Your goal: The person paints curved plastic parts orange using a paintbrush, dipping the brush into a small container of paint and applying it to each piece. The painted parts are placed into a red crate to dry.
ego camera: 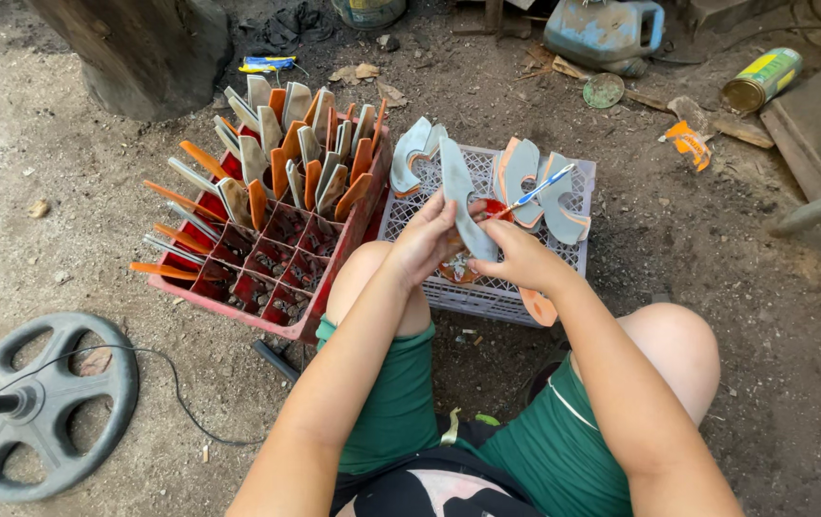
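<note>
Left grip (425,239) clasps grey blade (460,191) | right grip (516,257) pinches brush (537,190), seemingly | forearms converge

The scene is lit by soft, even daylight; only faint shadows are cast. Focus is sharp throughout, with slight wide-angle stretching seen at the edges.

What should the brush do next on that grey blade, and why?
Probably stroke the brush down the blade. The left hand holds the blade upright over the grey crate, and the right hand holds the brush with its tip at the blade's edge, beside an orange-red spot. The blade looks bare grey, while those in the red crate carry orange.
</note>
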